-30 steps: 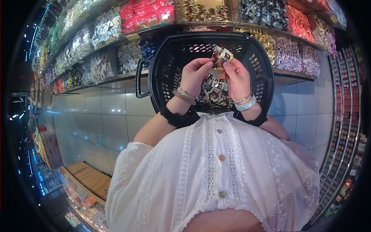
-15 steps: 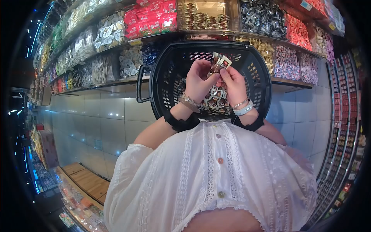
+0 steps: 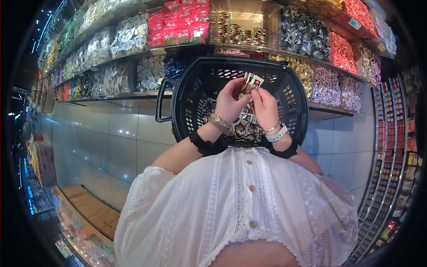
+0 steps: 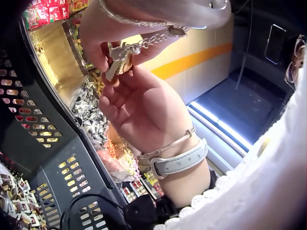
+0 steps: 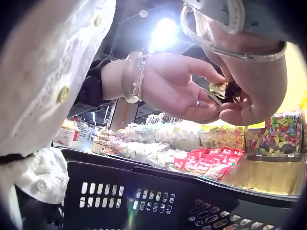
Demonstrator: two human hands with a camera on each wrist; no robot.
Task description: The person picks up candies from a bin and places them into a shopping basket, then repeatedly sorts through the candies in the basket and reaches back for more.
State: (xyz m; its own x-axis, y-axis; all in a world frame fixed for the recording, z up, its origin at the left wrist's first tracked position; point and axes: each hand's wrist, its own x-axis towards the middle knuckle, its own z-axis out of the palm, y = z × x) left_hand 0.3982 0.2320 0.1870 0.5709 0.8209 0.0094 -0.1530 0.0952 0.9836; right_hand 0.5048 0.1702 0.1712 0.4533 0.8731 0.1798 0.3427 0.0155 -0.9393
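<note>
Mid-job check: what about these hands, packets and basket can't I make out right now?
Head: print on the held packets, too small.
Head: part of the wrapped pile, behind left hand and right hand.
Left wrist: most of the held packets, behind fingers.
Right wrist: lower basket, cut off by the bottom edge.

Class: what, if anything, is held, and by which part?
Wrapped candies, pinched by the left hand and right hand at their lower parts in the head view; upper ends stick out.

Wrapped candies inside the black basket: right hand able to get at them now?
Probably yes: the right hand is over the open basket, nothing visibly blocking the pile, though it pinches wrapped candy.
</note>
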